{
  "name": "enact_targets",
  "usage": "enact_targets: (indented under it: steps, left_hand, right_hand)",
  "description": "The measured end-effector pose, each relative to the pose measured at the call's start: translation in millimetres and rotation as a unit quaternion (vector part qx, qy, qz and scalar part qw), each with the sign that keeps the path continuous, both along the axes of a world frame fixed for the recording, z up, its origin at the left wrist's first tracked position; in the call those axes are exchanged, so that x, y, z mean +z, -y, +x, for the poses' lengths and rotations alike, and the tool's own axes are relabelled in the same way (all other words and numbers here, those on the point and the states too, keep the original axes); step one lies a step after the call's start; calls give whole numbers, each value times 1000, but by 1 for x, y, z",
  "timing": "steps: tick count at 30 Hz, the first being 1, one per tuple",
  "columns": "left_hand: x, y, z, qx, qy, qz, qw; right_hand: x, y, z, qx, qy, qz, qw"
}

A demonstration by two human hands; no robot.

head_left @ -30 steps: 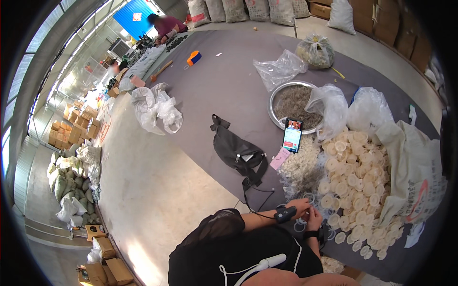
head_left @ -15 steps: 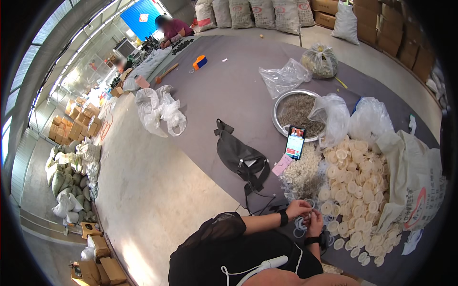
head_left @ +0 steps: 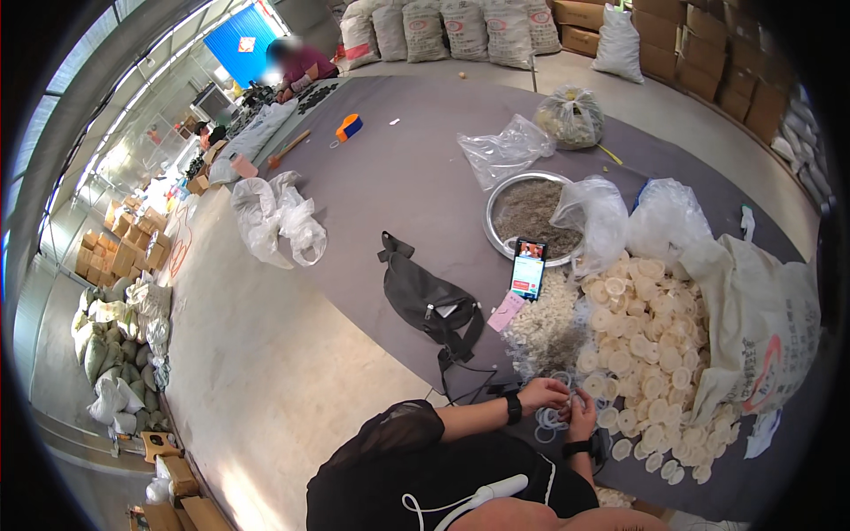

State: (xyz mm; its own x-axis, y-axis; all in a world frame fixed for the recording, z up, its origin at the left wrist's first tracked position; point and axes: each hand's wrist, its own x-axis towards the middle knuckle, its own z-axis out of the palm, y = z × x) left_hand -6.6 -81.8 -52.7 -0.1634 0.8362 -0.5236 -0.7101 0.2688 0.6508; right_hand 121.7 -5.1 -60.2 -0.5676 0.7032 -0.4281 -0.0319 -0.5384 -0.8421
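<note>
My left hand (head_left: 542, 395) and my right hand (head_left: 581, 418) meet over the near edge of the table, fingertips pinched together. Whatever is between them is small and mostly covered by the fingers. A pale ring (head_left: 562, 378) shows right at the left fingertips; I cannot tell if it is held. Below and beside my left hand lie several translucent bluish rings (head_left: 546, 433). To the right spreads a big heap of cream-coloured round, rimmed pieces (head_left: 651, 341). Beyond my hands is a pile of small whitish bits (head_left: 551, 320), with darker bits on its near side.
A phone (head_left: 529, 270) leans on a metal basin (head_left: 490, 217) of brownish bits. A pink slip (head_left: 506, 312) and black waist bag (head_left: 432, 296) lie left of the pile. A woven sack (head_left: 753, 327) borders the heap. Plastic bags (head_left: 668, 217) stand behind. Another person (head_left: 308, 69) sits far left.
The whole view has shifted slightly, so the table's things sit a little further left. My hands remain together at the same spot, with only small finger movement.
</note>
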Motion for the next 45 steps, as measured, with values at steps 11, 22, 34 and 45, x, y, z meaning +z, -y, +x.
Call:
enact_targets:
  steps: [11,22,34,45]
  left_hand:
    - [-4,-2,17,52,189,9,981]
    - [-12,-9,21,64,220,16,973]
    - [-3,-84,25,-40,-133,-69,988]
    - [2,-206,-48,-172,-828,57,531]
  right_hand:
    - [22,3,2,4,0,13,1000]
    - [18,9,6,-26,-41,-32,998]
    - [36,-22,46,-173,-132,-133,967]
    - [64,-77,55,-141,-194,-120,963]
